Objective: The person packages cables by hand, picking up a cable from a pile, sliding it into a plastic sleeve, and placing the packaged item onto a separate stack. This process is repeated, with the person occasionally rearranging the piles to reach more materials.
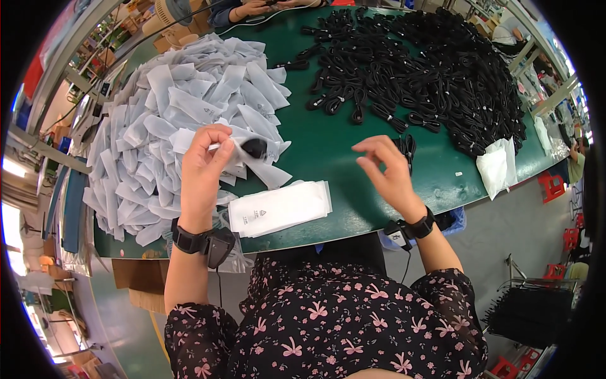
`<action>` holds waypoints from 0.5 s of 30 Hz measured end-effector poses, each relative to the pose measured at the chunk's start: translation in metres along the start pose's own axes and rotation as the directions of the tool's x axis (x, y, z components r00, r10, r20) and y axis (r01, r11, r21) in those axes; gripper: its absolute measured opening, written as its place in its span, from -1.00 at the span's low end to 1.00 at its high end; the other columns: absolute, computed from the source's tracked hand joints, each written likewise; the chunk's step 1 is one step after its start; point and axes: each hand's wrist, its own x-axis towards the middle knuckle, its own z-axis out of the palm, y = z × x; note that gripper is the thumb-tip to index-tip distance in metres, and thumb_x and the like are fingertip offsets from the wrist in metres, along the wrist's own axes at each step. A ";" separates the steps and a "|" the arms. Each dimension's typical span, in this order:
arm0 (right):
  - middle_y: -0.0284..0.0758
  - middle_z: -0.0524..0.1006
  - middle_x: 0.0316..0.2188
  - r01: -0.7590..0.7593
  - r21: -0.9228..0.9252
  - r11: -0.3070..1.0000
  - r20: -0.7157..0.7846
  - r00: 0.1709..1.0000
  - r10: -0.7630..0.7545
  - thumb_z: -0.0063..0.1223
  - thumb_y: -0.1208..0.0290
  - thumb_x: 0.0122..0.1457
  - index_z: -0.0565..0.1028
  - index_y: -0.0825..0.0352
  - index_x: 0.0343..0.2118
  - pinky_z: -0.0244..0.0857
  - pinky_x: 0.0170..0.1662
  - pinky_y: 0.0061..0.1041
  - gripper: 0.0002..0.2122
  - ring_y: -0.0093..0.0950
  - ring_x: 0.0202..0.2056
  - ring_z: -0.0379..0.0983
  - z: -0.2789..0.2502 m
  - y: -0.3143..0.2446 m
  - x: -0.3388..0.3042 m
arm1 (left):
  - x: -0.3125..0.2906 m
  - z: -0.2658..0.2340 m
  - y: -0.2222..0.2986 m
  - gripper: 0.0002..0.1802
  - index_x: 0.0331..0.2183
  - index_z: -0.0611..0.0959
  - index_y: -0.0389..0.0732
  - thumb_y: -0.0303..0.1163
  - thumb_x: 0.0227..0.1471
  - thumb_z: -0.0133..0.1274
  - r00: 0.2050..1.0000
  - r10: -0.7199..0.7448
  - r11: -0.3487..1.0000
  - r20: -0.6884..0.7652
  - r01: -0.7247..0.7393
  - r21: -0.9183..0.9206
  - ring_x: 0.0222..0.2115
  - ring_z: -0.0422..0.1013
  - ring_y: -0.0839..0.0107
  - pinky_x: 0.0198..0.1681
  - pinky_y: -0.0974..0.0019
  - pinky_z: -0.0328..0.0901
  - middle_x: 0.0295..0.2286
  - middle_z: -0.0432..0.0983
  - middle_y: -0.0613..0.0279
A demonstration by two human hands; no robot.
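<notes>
My left hand [208, 155] pinches a translucent white plastic bag [268, 172] near its top, beside the large pile of filled bags. Something black [254, 149], probably a bundled cable, shows inside the bag. My right hand [389, 170] hangs over the green table with its fingers apart and nothing between them. Just past it lies a single bundled black cable [409, 149], partly hidden by the hand. Between my hands, near the table's front edge, rests a flat stack of white bags [281, 207].
Filled bags form a heap [183, 107] on the left of the green table [315, 148]. A broad pile of bundled black cables [416, 69] covers the far right. White packets [497, 167] lie at the right edge. Across the table are another person's hands [252, 9].
</notes>
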 end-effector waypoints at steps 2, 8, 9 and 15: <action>-0.25 0.46 -0.14 0.232 0.154 0.960 0.022 0.971 -0.238 0.16 0.67 0.05 0.52 0.33 -0.13 0.36 -0.31 -0.59 -0.71 -0.54 -0.33 0.45 0.013 -0.021 0.005 | -0.001 0.014 0.001 -0.83 -0.26 0.54 -0.28 -0.37 0.21 0.00 0.994 -0.087 0.981 0.066 0.097 -0.167 -0.37 0.41 0.55 -0.22 0.49 0.29 -0.28 0.49 0.27; -0.23 0.46 -0.12 0.457 0.352 0.817 -0.042 0.879 -0.474 0.24 0.64 -0.01 0.52 0.34 -0.13 0.42 -0.30 -0.53 -0.67 -0.46 -0.35 0.48 0.058 -0.071 0.028 | -0.017 0.048 0.011 -0.81 -0.20 0.52 -0.28 -0.37 0.24 -0.06 0.913 -0.312 0.726 0.263 0.408 -0.553 -0.26 0.44 0.50 -0.19 0.40 0.35 -0.20 0.51 0.18; -0.24 0.46 -0.13 0.469 0.314 0.826 -0.044 0.876 -0.481 0.26 0.64 -0.03 0.52 0.34 -0.14 0.42 -0.31 -0.52 -0.67 -0.44 -0.36 0.48 0.062 -0.069 0.028 | -0.019 0.051 0.011 -0.81 -0.21 0.52 -0.28 -0.37 0.24 -0.07 0.904 -0.329 0.702 0.273 0.427 -0.569 -0.26 0.44 0.50 -0.19 0.39 0.35 -0.19 0.51 0.17; -0.28 0.46 -0.20 0.625 0.029 0.780 -0.037 0.780 -0.624 0.27 0.63 -0.08 0.52 0.36 -0.23 0.42 -0.34 -0.48 -0.71 -0.41 -0.37 0.48 0.068 -0.065 0.020 | -0.024 0.057 -0.005 -0.80 -0.26 0.50 -0.30 -0.35 0.25 -0.09 0.840 -0.417 0.618 0.347 0.541 -0.570 -0.29 0.44 0.51 -0.21 0.38 0.36 -0.20 0.51 0.17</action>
